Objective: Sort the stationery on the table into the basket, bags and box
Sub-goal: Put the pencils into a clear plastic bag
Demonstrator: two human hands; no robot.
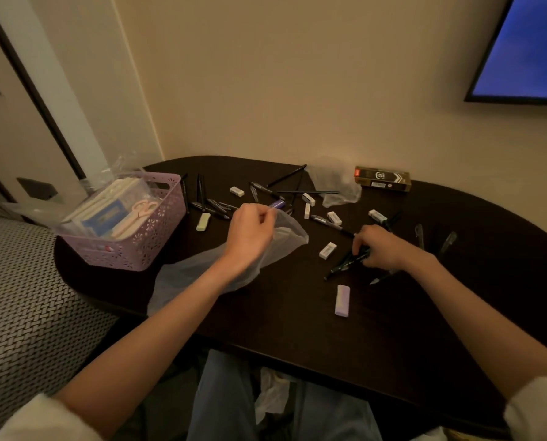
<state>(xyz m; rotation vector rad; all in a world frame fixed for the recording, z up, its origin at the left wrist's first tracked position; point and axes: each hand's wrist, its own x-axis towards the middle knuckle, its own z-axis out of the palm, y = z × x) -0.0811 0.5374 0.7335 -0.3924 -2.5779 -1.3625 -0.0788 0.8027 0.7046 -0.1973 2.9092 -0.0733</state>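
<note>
While the left hand pinches the rim of a clear plastic bag lying on the dark surface, the right hand curls around a bundle of black pens. Erasers (mostly white) and more pens lie scattered between the lilac basket and the gold box.

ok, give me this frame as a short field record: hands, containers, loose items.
left hand: pinches clear plastic bag
right hand: grips bundle of black pens
lilac plastic basket: holds notebooks, pink scissors
gold-and-black cardboard box: back of dark oval table
loose: white erasers, black pens, pastel eraser
</note>
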